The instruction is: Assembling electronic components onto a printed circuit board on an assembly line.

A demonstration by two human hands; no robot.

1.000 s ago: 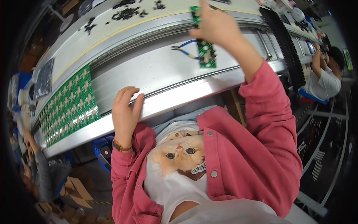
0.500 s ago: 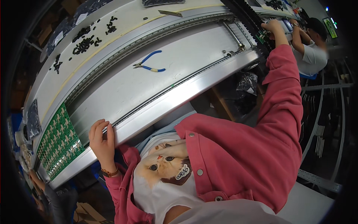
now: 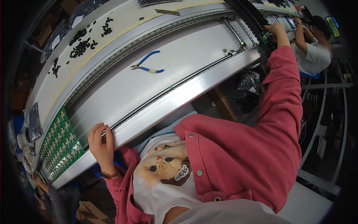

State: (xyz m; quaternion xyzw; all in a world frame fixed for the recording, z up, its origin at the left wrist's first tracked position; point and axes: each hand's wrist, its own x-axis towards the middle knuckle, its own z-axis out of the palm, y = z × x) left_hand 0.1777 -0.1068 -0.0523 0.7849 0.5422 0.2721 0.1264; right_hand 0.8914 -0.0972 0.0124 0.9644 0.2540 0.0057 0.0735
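Observation:
My left hand (image 3: 101, 145) rests at the near metal rail (image 3: 164, 102) of the conveyor, its fingers apart from the thumb and lightly bent over the rail's edge. Beside it, to the left, a green circuit board panel (image 3: 61, 143) with rows of parts lies across the rails. My right hand (image 3: 278, 31) reaches far to the upper right, fingers bent in against a black slotted rack (image 3: 248, 18). Bits of green board show by those fingers, but what they grip is hidden. Blue-handled cutting pliers (image 3: 147, 63) lie on the conveyor's middle, touched by neither hand.
Small black parts (image 3: 80, 46) lie in loose heaps on the far ledge, near a flat metal blade (image 3: 167, 12). At the upper right a co-worker (image 3: 315, 48) sits by the line. Another person's arm (image 3: 43, 184) shows at lower left. A cardboard box (image 3: 91, 212) stands below.
The whole view has shifted slightly. My right hand stays at the black rack and my left at the rail; pliers and board panel lie where they were.

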